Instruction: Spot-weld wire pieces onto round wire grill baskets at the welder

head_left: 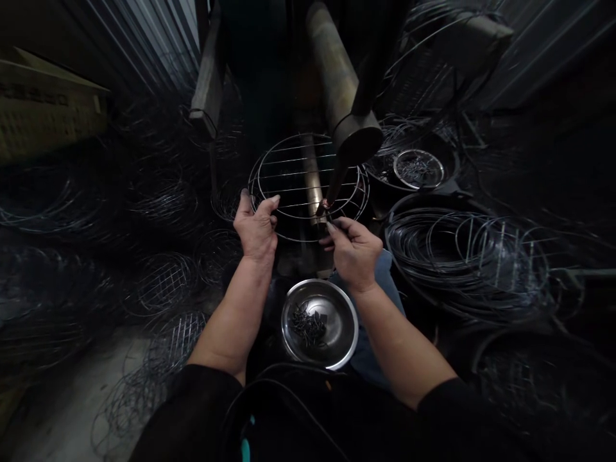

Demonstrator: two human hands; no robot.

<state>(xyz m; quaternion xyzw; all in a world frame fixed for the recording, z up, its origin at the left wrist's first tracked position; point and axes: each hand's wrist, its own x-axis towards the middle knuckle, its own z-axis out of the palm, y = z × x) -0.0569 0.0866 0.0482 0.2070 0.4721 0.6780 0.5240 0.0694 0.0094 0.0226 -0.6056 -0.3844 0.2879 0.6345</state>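
Wire rack [291, 190] glints faintly, round and straight-barred.

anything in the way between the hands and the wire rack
Nothing visible at the left hand: it holds the left rim of the wire rack. At the right hand, a dark metal rod slants down toward the rack's near edge, close beside that hand; whether the hand touches the rack is unclear.

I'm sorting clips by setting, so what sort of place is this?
Probably a metal workshop: a thick machine bar juts out above a round wire rack, coiled wire lies to the right, and a bowl holds small dark bits.
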